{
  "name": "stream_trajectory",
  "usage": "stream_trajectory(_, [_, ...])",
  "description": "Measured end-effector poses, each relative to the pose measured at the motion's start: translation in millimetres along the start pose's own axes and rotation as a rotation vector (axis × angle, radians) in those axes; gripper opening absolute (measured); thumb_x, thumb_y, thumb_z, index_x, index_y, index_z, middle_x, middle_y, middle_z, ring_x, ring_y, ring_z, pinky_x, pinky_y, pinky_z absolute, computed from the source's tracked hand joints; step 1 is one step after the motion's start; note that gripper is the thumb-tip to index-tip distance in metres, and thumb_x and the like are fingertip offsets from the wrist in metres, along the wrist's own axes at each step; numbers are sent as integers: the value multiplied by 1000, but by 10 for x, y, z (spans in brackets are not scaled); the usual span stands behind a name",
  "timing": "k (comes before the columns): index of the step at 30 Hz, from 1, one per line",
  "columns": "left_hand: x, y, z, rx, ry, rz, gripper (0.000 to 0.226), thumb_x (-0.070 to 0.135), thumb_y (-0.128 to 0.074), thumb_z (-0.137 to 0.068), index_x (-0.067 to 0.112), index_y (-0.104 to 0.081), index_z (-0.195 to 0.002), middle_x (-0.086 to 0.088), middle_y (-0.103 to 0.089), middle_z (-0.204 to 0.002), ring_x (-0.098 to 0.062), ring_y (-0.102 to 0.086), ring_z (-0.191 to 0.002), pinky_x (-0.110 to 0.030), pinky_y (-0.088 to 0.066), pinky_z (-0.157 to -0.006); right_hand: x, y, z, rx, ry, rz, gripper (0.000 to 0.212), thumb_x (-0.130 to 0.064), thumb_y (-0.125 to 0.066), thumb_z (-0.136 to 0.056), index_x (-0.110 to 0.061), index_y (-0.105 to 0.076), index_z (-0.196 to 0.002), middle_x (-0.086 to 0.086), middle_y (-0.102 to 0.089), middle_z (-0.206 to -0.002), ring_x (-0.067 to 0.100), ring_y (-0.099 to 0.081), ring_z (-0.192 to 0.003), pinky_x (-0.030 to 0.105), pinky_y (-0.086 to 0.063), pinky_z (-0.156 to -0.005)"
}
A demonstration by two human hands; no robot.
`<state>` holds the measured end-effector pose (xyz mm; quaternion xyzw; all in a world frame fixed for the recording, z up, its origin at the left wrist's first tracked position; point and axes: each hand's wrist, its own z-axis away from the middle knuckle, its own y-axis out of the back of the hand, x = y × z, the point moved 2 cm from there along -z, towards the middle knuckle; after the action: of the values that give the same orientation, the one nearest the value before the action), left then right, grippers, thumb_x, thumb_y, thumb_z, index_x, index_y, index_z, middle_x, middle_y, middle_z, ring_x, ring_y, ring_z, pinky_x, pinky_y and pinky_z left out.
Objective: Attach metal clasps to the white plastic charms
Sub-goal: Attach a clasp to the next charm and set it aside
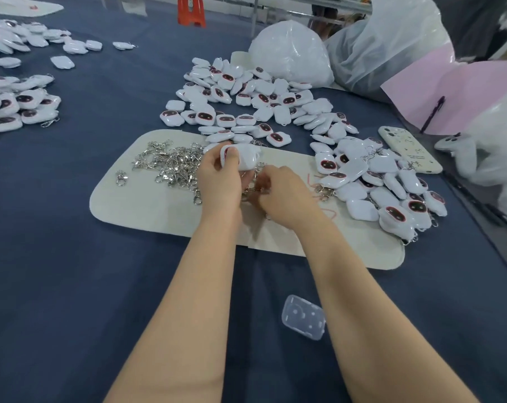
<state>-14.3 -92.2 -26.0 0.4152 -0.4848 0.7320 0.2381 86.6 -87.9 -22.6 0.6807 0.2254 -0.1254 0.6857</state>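
Left hand (220, 178) fingers curl round white charm (246, 161); right hand (285, 196) fingertips pinch clasp (252, 189), blurred. Risk: clasp slips, drops into clasp pile (170, 164) at 9 o'clock, tangles
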Motion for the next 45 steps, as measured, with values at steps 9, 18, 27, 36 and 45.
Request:
stream_trajectory(9, [-67, -32, 74, -29, 62, 143, 20, -6, -50, -89, 12, -44, -97, -16, -57, -102, -21, -71, -78, -22, -57, -63, 175, -21, -6, 335, -110, -576, 6, -19, -63, -88, -17, -58, -89, -4, -63, -81, 12, -61, -79, 18, -47, -73])
stream_trajectory(18, [-105, -23, -12, 1, -143, -284, 20, 0, -56, -88, 18, -61, -81, 3, -56, -86, -14, -65, -78, -24, -57, -71, 260, 18, -79, 352, -141, -804, 18, -15, -54, -94, -9, -68, -104, -1, -67, -85, 12, -62, -77, 34, -54, -83])
stream_trajectory(27, [-74, -90, 51, -134, -311, -715, 7, 19, -62, -87, 24, -65, -92, -9, -61, -111, -25, -55, -107, -30, -46, -92, 236, 41, -88, 361, -118, -1208, 3, -12, -54, -94, -12, -53, -92, -2, -72, -78, 7, -68, -80, 21, -51, -74])
stream_trajectory(36, [-114, -181, 32, -277, -344, -895, 7, 21, -66, -86, 16, -65, -92, -18, -54, -119, -29, -48, -116, -35, -38, -98, 181, 20, -108, 322, -46, -1371, 6, -13, -53, -96, -14, -51, -90, 1, -75, -92, 14, -67, -91, 27, -50, -83])
stream_trajectory(45, [-111, -135, 0, -229, -395, -764, 11, 11, -60, -88, 17, -63, -79, 9, -57, -78, -10, -49, -77, -22, -39, -71, 158, 1, -119, 351, -97, -1325, 4, -11, -50, -96, -13, -50, -93, 1, -74, -85, 23, -67, -98, 37, -48, -95])
